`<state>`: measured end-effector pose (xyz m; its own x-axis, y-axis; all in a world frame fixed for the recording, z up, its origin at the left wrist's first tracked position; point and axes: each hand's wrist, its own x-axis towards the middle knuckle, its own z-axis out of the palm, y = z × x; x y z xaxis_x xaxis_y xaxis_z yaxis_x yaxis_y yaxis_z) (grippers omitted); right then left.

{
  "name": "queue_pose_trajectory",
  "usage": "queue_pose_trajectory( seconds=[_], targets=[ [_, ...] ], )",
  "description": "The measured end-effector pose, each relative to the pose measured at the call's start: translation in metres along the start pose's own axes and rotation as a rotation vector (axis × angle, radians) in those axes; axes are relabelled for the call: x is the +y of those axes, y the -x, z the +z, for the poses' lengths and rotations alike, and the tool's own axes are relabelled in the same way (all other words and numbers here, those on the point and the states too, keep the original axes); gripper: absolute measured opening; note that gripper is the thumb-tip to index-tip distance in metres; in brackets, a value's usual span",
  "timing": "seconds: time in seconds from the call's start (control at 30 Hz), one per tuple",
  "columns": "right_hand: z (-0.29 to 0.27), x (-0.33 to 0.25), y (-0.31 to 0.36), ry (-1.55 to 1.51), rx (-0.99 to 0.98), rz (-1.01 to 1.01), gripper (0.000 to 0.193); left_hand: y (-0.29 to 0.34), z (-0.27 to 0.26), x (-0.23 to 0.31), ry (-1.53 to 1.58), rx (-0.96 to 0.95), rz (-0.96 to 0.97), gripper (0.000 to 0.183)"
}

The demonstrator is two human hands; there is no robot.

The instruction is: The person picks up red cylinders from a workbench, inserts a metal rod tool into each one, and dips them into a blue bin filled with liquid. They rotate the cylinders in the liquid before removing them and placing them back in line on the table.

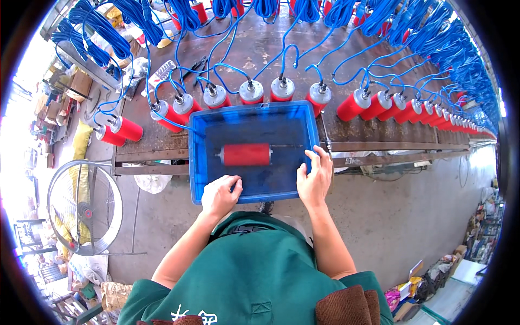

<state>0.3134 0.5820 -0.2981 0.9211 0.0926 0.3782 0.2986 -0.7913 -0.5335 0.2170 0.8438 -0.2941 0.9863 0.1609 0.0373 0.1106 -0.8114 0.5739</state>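
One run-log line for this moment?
left hand: grips blue tray near rim | right hand: grips right rim | tray: one red cylinder

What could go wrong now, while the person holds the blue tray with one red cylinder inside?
1. The red cylinder lies loose on its side in the blue plastic tray; if the tray tilts, it may roll and hit a wall.
2. The left hand and right hand grip only the near rim, so the far side might dip.
3. The tray's far edge is close to the row of red cylinders with blue cables; it could knock or snag them.
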Motion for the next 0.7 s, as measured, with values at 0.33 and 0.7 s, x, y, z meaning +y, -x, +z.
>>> queue_pose_trajectory(
  seconds=[0.33,0.7],
  targets=[
    [0.0001,-0.0001,0.0002,-0.005,-0.009,0.008,0.043,0.001,0.0024,-0.0022,0.004,0.016,0.0,0.023],
    [-0.0017,-0.0007,-0.0005,-0.016,-0.033,0.016,0.042,-0.0003,0.0029,-0.0021,-0.016,0.004,-0.007,0.022]
  ],
)
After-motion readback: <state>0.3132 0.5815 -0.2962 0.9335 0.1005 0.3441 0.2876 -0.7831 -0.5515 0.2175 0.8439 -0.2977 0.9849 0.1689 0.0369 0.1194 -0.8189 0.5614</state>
